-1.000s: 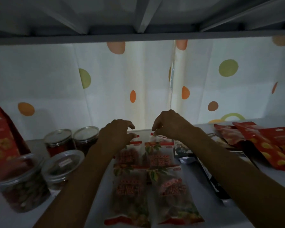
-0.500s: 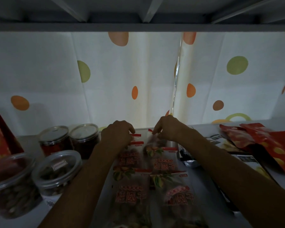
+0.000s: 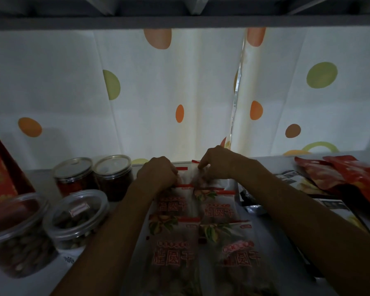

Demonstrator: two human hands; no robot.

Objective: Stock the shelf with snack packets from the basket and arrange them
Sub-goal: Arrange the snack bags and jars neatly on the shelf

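Note:
Several clear snack packets with red lettering lie overlapping in two rows down the middle of the grey shelf (image 3: 41, 180); the nearest ones are the front left packet (image 3: 171, 253) and the front right packet (image 3: 239, 251). Both my hands reach to the rearmost packets (image 3: 187, 176) near the shelf's back. My left hand (image 3: 156, 173) has its fingers curled over the top edge of the back left packet. My right hand (image 3: 216, 163) pinches the top edge of the back right packet by its red strip. The basket is out of view.
Two dark jars with clear lids (image 3: 75, 178) (image 3: 114, 176) stand at the back left, two wider clear tubs (image 3: 17, 233) (image 3: 77, 218) in front of them. A red bag (image 3: 0, 174) leans at the far left. Red pouches (image 3: 350, 176) and dark packets (image 3: 308, 189) lie to the right. A dotted curtain (image 3: 179, 92) hangs behind; another shelf (image 3: 179, 22) sits overhead.
Both hands have stayed at the rear packets, drawing slightly closer together. The view has shifted closer, so the front packets look larger.

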